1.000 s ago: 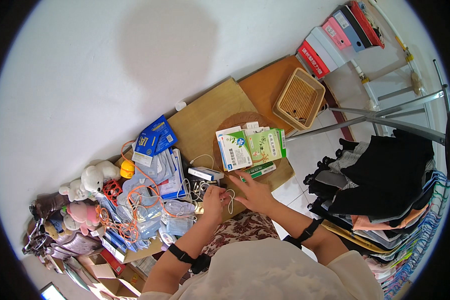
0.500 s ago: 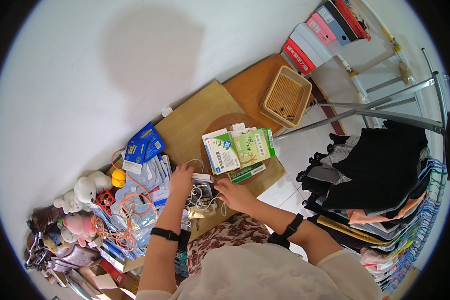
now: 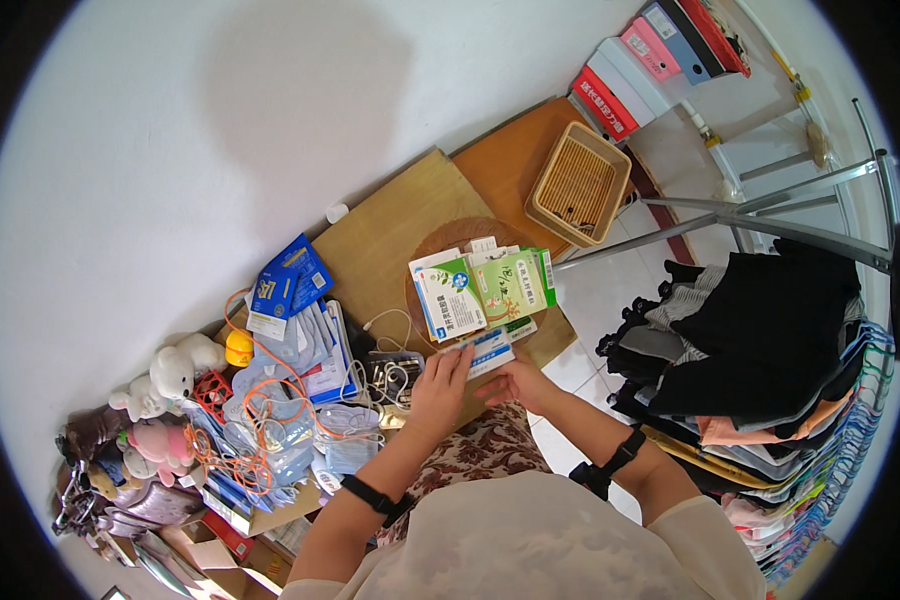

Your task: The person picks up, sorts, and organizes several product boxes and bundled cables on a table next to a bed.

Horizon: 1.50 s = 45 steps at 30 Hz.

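A small blue-and-white medicine box (image 3: 490,352) is held tilted between my hands, just in front of a stack of medicine boxes. My left hand (image 3: 440,388) is closed on its left end, with fingers over the top. At the box's lower right edge my right hand (image 3: 518,386) grips with curled fingers, partly hidden. The stack, topped by a white-and-green box (image 3: 452,302) and a light green box (image 3: 510,288), lies on a round brown board (image 3: 420,250). Left of my left hand, a white cable (image 3: 382,316) trails from a container of small things (image 3: 394,372).
Blue packets (image 3: 292,278), pale packaging and tangled orange cords (image 3: 260,420) crowd the table's left side, beside plush toys (image 3: 185,362). A wicker basket (image 3: 580,185) sits at the back right. Clothes (image 3: 760,340) hang on a rack to the right.
Both hands have moved rightward from the cable-filled container to the front of the stack. The blue-and-white box now shows its broad face between them. The white cable lies apart from my hands.
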Each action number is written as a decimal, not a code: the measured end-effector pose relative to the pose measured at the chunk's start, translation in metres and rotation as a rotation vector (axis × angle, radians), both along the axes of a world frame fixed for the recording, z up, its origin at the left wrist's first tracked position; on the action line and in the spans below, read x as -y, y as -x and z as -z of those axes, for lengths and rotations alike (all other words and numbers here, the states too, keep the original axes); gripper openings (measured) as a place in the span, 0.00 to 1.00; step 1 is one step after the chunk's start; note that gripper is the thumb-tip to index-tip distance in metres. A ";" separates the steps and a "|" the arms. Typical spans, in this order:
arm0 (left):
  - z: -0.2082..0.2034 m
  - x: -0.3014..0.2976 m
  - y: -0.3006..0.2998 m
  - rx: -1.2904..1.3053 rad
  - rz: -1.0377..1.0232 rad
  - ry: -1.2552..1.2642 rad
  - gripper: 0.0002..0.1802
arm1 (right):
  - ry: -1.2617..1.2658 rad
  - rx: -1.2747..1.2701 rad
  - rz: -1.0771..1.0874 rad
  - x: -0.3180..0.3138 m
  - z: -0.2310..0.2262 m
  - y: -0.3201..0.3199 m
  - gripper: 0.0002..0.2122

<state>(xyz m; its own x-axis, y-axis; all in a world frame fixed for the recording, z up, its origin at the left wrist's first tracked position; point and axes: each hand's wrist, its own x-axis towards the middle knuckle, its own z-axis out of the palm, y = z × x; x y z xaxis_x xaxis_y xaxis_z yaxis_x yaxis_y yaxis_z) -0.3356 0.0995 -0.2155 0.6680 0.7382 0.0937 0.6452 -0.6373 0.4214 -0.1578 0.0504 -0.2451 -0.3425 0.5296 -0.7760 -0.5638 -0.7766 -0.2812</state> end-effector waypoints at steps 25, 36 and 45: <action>0.030 0.000 -0.013 0.007 -0.191 0.217 0.25 | 0.007 0.552 -0.087 -0.009 0.030 -0.013 0.16; 0.038 -0.047 0.029 0.815 -1.032 0.943 0.28 | -0.144 0.993 0.383 -0.013 0.050 -0.113 0.16; 0.042 -0.061 0.001 1.033 -0.829 1.471 0.37 | 0.039 0.348 0.240 -0.070 0.061 -0.096 0.25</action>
<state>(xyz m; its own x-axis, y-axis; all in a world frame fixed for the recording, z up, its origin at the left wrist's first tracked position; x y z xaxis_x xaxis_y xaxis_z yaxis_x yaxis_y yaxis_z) -0.3364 0.1608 -0.2571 0.2812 0.6417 -0.7136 -0.2444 0.7669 0.5934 -0.0616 0.1201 -0.3065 0.0730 0.5307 -0.8444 -0.6065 -0.6485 -0.4600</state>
